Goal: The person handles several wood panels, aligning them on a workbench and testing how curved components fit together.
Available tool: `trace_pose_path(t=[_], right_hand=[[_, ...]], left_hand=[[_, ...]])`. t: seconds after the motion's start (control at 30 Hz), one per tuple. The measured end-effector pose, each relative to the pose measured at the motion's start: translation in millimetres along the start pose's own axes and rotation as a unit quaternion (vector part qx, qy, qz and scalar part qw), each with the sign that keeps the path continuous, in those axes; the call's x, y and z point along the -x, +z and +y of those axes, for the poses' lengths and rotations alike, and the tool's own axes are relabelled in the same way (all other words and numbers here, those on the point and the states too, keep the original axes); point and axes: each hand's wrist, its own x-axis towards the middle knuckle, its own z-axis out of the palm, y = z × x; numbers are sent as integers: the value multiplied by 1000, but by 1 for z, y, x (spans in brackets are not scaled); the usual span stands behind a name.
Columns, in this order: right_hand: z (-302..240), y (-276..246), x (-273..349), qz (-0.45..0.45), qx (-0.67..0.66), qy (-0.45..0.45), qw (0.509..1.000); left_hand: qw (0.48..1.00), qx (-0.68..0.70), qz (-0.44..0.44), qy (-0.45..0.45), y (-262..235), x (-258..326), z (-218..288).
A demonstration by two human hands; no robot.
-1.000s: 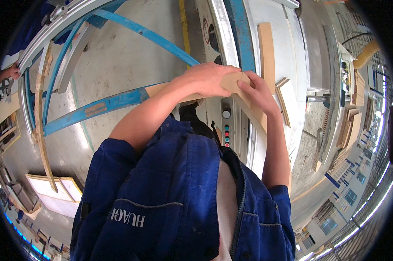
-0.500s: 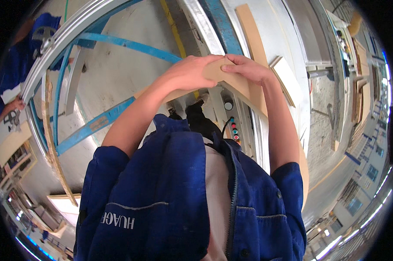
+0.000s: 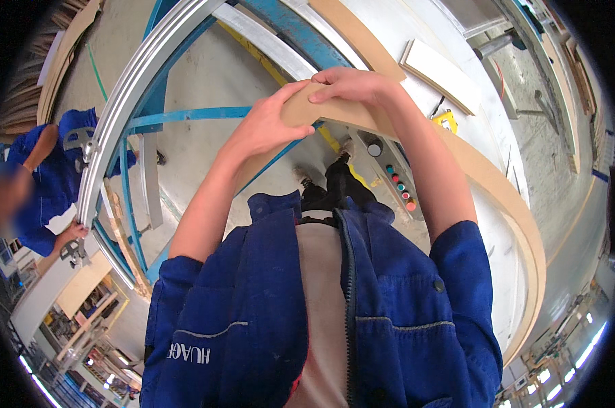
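A long tan wooden strip (image 3: 501, 187) sweeps from the right side up to my hands, looking bent in this view. My left hand (image 3: 273, 126) grips its wood near the top of the bend, thumb on the near side. Close beside it, my right hand (image 3: 351, 88) also has hold, thumb lying on the strip's face and fingers over the far edge. Tan wood continues below my left forearm; whether it is the same piece or a second one I cannot tell. A white work surface (image 3: 481, 143) lies under the right-hand stretch.
Another tan strip (image 3: 362, 41), a white-faced panel (image 3: 440, 75) and a yellow tape measure (image 3: 446, 121) rest on the work surface. A blue metal frame (image 3: 188, 117) with a silver rail (image 3: 127, 88) stands left, beside a co-worker (image 3: 56, 183). Coloured push buttons (image 3: 401, 185) are below my hands.
My view has shifted and turned. My hands and the strip now appear a little further left, the tape measure has come into sight, and more of the co-worker shows.
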Motion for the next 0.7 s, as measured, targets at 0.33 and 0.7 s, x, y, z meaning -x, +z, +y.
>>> trace_pose_path(t=[0.33,0.7], right_hand=[[-2,0,6,9,11,-18,1000],[5,-1,0,12,-5,-14,1000]], left_hand=[[1000,-9,23,10,8,-3,-4],[1000,-17,11,-12,6,-4,1]])
